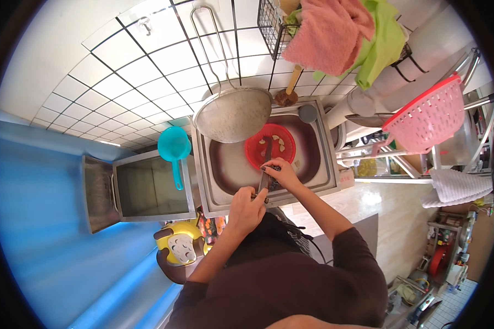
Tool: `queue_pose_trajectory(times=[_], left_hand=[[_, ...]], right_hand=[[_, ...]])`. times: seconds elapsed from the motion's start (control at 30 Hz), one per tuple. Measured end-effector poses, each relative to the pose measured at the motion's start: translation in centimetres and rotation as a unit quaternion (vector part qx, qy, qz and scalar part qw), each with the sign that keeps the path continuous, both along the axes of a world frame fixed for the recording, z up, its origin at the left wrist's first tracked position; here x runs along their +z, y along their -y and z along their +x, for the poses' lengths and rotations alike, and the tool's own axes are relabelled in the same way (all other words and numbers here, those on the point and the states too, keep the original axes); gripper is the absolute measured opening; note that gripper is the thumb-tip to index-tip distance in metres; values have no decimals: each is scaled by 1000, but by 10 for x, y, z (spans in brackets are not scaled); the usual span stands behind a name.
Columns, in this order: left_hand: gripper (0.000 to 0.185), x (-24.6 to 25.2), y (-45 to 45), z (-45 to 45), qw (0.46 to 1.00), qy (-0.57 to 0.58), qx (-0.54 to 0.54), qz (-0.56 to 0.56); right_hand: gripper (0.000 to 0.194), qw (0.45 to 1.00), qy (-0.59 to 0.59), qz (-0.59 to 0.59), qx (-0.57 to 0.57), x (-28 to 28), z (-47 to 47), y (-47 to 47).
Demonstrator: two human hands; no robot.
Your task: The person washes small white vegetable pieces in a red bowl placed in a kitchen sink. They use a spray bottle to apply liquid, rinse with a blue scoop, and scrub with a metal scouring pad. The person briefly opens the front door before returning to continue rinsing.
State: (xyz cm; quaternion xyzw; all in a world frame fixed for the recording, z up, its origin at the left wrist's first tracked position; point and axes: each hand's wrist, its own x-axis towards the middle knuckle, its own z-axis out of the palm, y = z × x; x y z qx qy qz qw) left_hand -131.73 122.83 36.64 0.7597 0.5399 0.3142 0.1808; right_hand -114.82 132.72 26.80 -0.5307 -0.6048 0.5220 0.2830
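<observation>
Over the front of the sink, my left hand [246, 210] grips the handle end of a long knife [264, 181]. Its dark blade points away from me, over a red plastic basket [250, 149]. My right hand [283, 174] is bent over the blade's middle, with fingertips at the metal. A small dark, speckled item [274, 167] shows under those fingers; I cannot tell what it is. More dark, glinting material [274, 184] lies just below that hand. Several pale food pieces [280, 142], perhaps garlic cloves, rest in the basket.
A large metal strainer [232, 115] hangs over the sink's [328, 164] back left. Left stands a metal water tank [152, 185] with a turquoise dipper [174, 144] on its edge. A pink basket [428, 119] juts out at right. Cloths [333, 37] hang above from a wire basket [269, 28].
</observation>
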Motion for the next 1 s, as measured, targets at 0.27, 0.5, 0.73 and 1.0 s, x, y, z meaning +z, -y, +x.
queue_pose_trajectory(times=[0.27, 0.5, 0.73, 1.0], left_hand=[[23, -7, -9, -18, 999, -26, -26, 7], [22, -38, -18, -33, 995, -4, -51, 84], [33, -28, -24, -34, 993, -67, -46, 86], [27, 3, -32, -11, 985, -62, -22, 159]], right_hand=[[17, 991, -83, 47, 91, 19, 2, 24], [14, 998, -50, -16, -36, -92, -1, -9], [11, 995, 42, 61, -65, -101, -7, -43], [12, 985, -161, 48, 42, 36, -18, 23]])
